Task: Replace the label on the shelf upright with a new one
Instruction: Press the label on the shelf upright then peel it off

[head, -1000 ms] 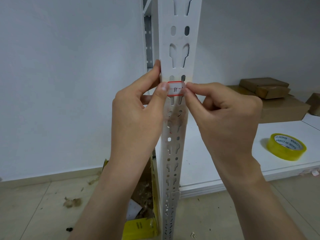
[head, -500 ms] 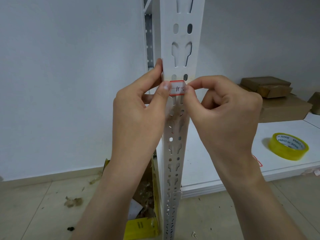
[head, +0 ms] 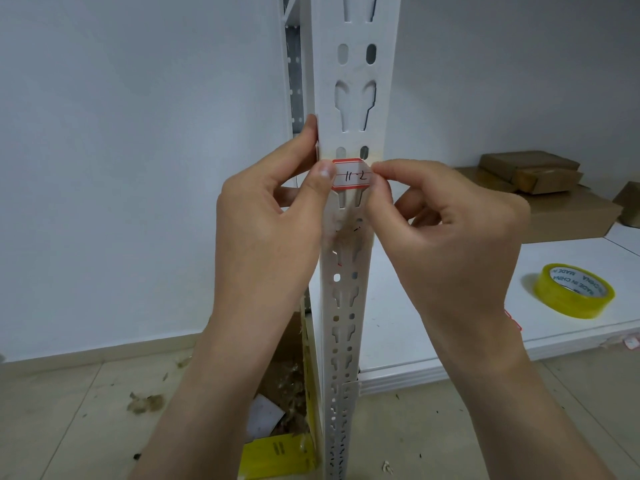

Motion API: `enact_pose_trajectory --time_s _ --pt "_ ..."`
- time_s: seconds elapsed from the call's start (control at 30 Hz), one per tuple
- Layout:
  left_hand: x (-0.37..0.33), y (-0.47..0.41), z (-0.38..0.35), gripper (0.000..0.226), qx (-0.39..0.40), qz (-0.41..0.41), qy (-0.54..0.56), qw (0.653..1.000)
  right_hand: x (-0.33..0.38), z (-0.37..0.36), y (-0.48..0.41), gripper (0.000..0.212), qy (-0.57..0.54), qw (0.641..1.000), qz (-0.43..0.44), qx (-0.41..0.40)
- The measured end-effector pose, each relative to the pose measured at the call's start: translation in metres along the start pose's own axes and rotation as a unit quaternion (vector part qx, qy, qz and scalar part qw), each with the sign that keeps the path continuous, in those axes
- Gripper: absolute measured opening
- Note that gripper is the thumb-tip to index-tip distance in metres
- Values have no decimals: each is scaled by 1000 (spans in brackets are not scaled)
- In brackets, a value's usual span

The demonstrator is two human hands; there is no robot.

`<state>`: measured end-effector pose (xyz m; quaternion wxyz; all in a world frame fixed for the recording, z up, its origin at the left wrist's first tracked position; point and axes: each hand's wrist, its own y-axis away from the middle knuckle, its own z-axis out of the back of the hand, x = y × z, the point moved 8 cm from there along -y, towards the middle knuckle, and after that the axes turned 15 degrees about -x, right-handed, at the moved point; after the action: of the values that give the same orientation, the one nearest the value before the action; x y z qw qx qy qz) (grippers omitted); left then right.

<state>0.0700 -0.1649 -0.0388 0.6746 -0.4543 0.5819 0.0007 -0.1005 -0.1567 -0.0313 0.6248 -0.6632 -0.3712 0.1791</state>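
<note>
The white, red-bordered paper label (head: 351, 174), handwritten in black, lies across the front face of the shelf upright (head: 353, 98), just below a pair of oval holes. The left hand (head: 266, 230) clasps the upright's left edge, forefinger behind it and thumb pad pressing the label's left end flat. At the upright's right edge the right hand (head: 446, 237) pinches the label's right end between thumb and forefinger, its other fingers curled in. The upright is white painted metal punched with keyhole slots, smudged just below the label. To its left, bare wall and open air. To its right, a smooth white shelf board (head: 433, 323) carries a yellow tape roll (head: 573, 291) and brown cardboard boxes (head: 530, 171), well apart from the hands.
</note>
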Motion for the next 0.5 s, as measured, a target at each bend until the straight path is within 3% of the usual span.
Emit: enact_pose_trajectory --time_s 0.5 --pt "0 0 -1 42 3 -9 -1 1000 -6 -6 5 14 -16 999 -41 21"
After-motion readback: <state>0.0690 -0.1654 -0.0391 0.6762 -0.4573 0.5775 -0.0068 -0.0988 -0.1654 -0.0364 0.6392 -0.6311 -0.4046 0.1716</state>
